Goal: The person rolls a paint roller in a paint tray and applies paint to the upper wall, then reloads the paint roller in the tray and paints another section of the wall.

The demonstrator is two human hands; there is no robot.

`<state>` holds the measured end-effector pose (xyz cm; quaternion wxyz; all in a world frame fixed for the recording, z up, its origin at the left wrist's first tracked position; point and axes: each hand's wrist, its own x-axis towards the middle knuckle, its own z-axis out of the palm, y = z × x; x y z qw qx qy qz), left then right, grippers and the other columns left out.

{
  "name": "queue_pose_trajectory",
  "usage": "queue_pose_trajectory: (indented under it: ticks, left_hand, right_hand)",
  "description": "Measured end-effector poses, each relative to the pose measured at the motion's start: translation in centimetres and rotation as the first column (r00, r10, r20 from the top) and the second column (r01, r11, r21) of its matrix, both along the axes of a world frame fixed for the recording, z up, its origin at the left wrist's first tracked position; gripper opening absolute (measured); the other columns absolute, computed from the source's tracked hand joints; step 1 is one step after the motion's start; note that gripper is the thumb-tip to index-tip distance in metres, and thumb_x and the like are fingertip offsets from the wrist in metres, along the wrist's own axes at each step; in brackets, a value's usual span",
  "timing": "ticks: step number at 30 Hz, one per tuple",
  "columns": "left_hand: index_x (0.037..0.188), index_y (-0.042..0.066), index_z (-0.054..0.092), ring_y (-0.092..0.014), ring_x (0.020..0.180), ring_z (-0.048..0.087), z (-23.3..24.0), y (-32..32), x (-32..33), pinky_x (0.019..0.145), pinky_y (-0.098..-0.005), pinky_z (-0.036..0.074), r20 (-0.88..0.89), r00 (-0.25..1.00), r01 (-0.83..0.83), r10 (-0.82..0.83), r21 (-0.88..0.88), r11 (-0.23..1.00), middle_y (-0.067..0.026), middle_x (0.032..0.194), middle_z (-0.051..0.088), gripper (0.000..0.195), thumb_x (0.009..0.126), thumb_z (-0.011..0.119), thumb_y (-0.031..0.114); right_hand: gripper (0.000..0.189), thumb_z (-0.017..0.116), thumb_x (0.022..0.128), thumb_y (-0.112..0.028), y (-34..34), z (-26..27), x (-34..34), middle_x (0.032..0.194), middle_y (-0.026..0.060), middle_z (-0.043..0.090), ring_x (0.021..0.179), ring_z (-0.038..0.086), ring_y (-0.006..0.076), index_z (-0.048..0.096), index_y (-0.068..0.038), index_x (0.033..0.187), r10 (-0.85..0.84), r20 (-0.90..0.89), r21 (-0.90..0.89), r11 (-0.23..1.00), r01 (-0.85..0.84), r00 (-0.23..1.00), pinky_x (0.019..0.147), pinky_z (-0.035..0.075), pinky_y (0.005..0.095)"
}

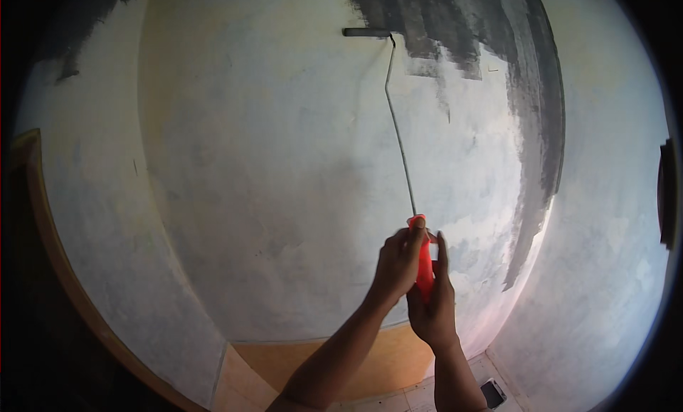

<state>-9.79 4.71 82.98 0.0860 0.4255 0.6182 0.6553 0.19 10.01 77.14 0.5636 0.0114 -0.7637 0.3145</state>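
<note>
A paint roller reaches up the wall in front of me. Its narrow dark roller sleeve (366,32) lies against the pale wall (256,161) at the left border of dark grey paint (443,17). From the sleeve a long bent metal rod (401,140) runs down to a red handle (425,276). My left hand (399,260) is closed round the handle's upper end, thumb on top. Lower down, my right hand (433,310) wraps the handle loosely, with some fingers extended along its right side. The palms hide part of the handle.
A small tray (493,394) with dark contents sits on the tiled floor (392,403), low right. An orange panel (325,361) lines the wall's base. At left stands a brown frame (58,236). More grey paint (80,33) marks the upper left wall.
</note>
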Motion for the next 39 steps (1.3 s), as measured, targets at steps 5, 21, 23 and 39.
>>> queue_pose_trajectory:
  ticks: [5, 21, 23, 39]
  left_hand:
    - [0.139, 0.006, 0.059, -0.018, 0.111, 0.062, 0.1, -2.7, -2.1, 0.099, -0.0351, 0.046, -0.108, 0.994, 0.035, -0.029, 0.054, 0.998, -0.0101, 0.123, 0.067, 0.063, 0.109, 0.038, 0.057]
    - [0.134, 0.003, 0.061, -0.022, 0.112, 0.067, -5.9, -14.5, -11.8, 0.102, -0.038, 0.049, 0.054, 0.996, 0.066, -0.069, 0.067, 0.996, -0.0124, 0.125, 0.069, 0.061, 0.109, 0.042, 0.055]
    - [0.134, 0.003, 0.061, -0.022, 0.112, 0.068, -6.6, -14.9, -12.4, 0.101, -0.0376, 0.049, 0.06, 0.995, 0.078, -0.081, 0.058, 0.995, -0.0125, 0.125, 0.069, 0.061, 0.109, 0.042, 0.055]
    - [0.128, 0.003, 0.064, -0.021, 0.112, 0.07, -13.3, -16.1, -19.4, 0.101, -0.0366, 0.053, -0.106, 0.977, 0.188, -0.188, -0.004, 0.982, -0.0104, 0.122, 0.071, 0.031, 0.106, 0.062, 0.023]
  right_hand:
    - [0.08, 0.056, 0.091, 0.004, -1.3, 5.0, -0.6, 0.114, 0.033, 0.065, 0.088, 0.069, 0.047, 0.021, -0.004, 0.162, -0.164, -0.026, 0.154, 0.974, 0.167, 0.986, 0.074, 0.057, 0.0511]
    - [0.094, 0.053, 0.088, 0.008, 1.0, 36.2, -4.9, 0.101, 0.0231, 0.068, 0.057, 0.066, 0.0216, 0.013, -0.026, 0.166, -0.519, 0.193, 0.354, 0.828, 0.434, 0.833, 0.042, 0.059, 0.0399]
    - [0.094, 0.057, 0.089, 0.005, 2.9, 41.7, -5.6, 0.096, 0.0204, 0.066, 0.058, 0.065, 0.0219, 0.014, -0.027, 0.166, -0.53, 0.176, 0.448, 0.794, 0.411, 0.83, 0.046, 0.06, 0.0398]
    - [0.102, 0.06, 0.08, 0.008, 1.6, 40.0, -3.5, 0.092, 0.0187, 0.069, 0.055, 0.066, 0.0188, 0.021, -0.032, 0.165, -0.617, 0.141, 0.435, 0.741, 0.511, 0.774, 0.046, 0.058, 0.0378]
